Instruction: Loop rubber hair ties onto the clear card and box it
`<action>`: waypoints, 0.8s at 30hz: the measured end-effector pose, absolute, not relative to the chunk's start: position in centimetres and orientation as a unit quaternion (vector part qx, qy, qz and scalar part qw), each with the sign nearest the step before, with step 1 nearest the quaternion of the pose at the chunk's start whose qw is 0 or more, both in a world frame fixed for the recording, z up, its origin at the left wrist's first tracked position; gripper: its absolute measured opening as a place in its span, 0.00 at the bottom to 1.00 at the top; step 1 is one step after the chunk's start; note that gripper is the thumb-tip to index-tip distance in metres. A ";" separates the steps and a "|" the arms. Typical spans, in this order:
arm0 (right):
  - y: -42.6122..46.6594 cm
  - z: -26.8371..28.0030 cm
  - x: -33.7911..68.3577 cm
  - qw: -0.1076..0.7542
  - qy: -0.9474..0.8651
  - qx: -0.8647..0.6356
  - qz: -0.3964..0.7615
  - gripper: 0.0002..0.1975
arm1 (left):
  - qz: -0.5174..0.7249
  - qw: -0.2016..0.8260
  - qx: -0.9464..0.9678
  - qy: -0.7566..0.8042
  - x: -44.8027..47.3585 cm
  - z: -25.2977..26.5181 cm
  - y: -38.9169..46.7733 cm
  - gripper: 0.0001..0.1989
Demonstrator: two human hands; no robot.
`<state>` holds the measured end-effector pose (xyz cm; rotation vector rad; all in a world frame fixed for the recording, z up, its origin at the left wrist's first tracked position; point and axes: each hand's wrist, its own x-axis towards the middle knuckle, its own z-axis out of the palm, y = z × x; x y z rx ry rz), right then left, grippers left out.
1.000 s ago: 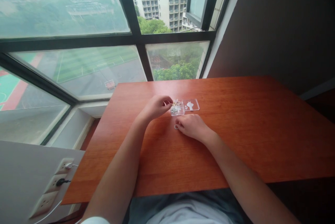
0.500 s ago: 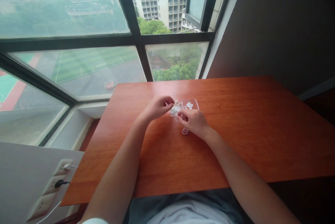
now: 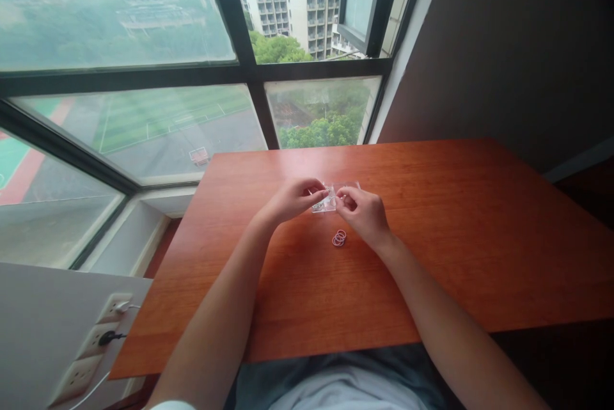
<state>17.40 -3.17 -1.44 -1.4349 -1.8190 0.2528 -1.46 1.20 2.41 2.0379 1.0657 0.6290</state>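
Right hand [image 3: 365, 213] moved farther forward, reddish wooden table [image 3: 460, 237], dark-framed windows [image 3: 258, 72]

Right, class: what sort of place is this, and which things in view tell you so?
Probably an upper-floor room, perhaps in a school or dormitory: a reddish-brown table stands beside a large dark-framed window, and a marked green sports field lies well below outside.

Reddish wooden table [image 3: 455, 224], daylit dark-framed windows [image 3: 144, 20], shadowed wall [image 3: 503, 64]
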 end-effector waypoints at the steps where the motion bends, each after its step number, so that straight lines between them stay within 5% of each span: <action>1: -3.2 -1.4 17.4 0.389 -0.718 -0.569 0.095 0.06 | 0.241 0.379 0.793 0.412 -1.3 2.5 1.1 0.14; 8: -3.4 -1.4 17.3 0.302 -0.749 -0.590 0.028 0.10 | 0.225 0.386 0.808 0.384 -0.3 1.8 1.0 0.09; 24: -3.2 -0.9 18.0 0.327 -0.732 -0.594 0.068 0.09 | 0.231 0.277 0.806 0.469 -2.5 1.7 1.7 0.10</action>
